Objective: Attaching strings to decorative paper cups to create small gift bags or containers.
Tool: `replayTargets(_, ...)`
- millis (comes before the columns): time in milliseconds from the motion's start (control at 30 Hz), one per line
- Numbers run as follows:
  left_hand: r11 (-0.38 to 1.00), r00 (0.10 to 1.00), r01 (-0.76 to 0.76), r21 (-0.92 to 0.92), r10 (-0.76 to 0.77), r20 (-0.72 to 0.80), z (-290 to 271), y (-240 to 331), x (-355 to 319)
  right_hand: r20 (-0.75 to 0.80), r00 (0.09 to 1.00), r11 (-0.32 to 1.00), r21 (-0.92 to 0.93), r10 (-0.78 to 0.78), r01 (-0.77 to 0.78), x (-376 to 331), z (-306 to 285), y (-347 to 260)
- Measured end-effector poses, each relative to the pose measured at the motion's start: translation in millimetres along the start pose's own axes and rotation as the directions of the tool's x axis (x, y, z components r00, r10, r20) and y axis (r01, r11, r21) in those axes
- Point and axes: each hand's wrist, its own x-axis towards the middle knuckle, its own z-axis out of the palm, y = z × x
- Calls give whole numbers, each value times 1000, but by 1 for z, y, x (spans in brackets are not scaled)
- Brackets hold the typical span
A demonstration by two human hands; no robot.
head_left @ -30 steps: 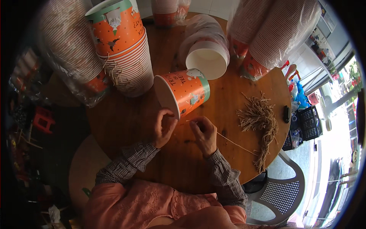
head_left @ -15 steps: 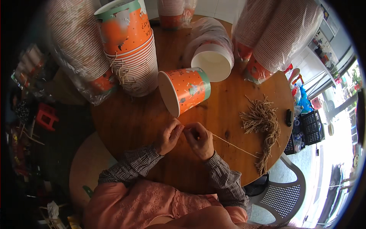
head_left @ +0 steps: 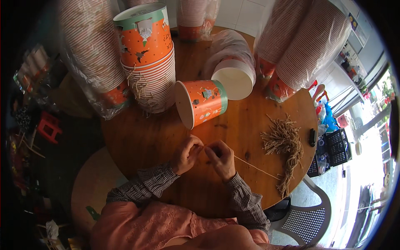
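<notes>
Indoors, over round wooden bench (head_left: pixel 143 143), right grip (head_left: pixel 223 161) pinches cord (head_left: pixel 257 167); left grip (head_left: pixel 184 157) bunched, cannot tell on what. Tiled wall (head_left: pixel 248 16) past far edge; grey chair (head_left: pixel 306 221), black crates (head_left: pixel 336 148) off right edge.

Dark printed lettering is running partly around the right side of the orange, green-banded paper cup (head_left: pixel 146 46) that is topping an upright stack of white-rimmed, nested paper cups (head_left: pixel 158 85); its remaining letters are curving out of sight. On that same cup, a pale, gravestone-shaped printed picture (head_left: pixel 145 27) is bearing a few small dark letters. Beyond the surface, a pale rectangular sheet (head_left: pixel 359 31) at the upper right is carrying marks too small for reading.
</notes>
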Motion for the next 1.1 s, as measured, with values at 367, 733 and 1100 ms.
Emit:
replayTargets(367, 960, 966, 111, -255, -164, -199, -20, -18, 60, -157, 985, 992, 91, -73, 88, 42, 5, -33)
replayTargets(733, 946, 973, 187, -265, -216, -87, 2, -30, 38, -200, 911, 925, -196, -362, 325, 53, 19, -24)
replayTargets(1100, 953, 980, 179, -246, -196, -46, -3, -25, 41, -195, 909, 921, -205, -369, 330, 52, 19, -21)
